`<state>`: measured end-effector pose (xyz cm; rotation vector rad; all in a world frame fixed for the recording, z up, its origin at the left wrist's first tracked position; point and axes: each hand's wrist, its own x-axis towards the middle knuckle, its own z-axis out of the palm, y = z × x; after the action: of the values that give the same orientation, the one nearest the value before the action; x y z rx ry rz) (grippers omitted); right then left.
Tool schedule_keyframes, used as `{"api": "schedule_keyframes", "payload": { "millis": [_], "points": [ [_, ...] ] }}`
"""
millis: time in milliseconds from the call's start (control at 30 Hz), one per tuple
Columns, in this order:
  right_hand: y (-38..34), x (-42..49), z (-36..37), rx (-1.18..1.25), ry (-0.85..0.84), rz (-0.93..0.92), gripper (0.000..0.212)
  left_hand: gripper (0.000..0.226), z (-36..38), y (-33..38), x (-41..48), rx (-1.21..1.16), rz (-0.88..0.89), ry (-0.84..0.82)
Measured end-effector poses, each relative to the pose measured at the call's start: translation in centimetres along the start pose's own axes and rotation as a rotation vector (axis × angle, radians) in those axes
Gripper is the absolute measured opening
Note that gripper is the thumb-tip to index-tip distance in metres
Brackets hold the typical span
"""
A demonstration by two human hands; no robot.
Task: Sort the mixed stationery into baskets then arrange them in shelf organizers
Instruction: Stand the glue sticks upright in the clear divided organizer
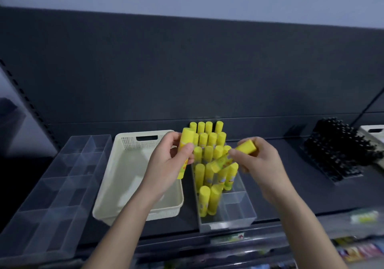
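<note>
Several yellow glue sticks [208, 144] stand upright in a clear shelf organizer [236, 212] on the dark shelf. My left hand [166, 164] grips one yellow glue stick [185, 142] upright, just left of the rows. My right hand [257, 160] holds two glue sticks: one [246, 147] pokes out above the fingers, another [221, 162] lies tilted across the standing rows. The cream basket [124, 164] beside the organizer looks empty where it shows.
An empty clear divided organizer [62, 177] sits at the far left. A rack of black pens [340, 150] stands at the right, with another cream basket [374, 131] behind it. A lower shelf [353, 252] holds colourful packaged items. The organizer's front compartments hold nothing.
</note>
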<state>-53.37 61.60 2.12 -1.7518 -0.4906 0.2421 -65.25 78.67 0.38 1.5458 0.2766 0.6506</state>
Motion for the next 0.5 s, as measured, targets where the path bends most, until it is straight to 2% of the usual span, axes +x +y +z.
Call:
{"api": "schedule_keyframes", "payload": {
  "millis": [100,267,500],
  "points": [
    [1.5,-0.6,-3.2,0.010,-0.083,-0.007,0.009,0.016,2.2,0.4,-1.0,0.062,0.027,-0.031],
    [3.7,-1.0,-6.0,-0.083,-0.187,0.005,0.015,0.022,5.0,0.8,-2.2,0.090,0.037,-0.047],
    [6.0,-0.8,-6.1,-0.341,-0.285,-0.118,0.022,0.027,7.3,0.8,-3.7,0.206,0.033,0.010]
  ]
}}
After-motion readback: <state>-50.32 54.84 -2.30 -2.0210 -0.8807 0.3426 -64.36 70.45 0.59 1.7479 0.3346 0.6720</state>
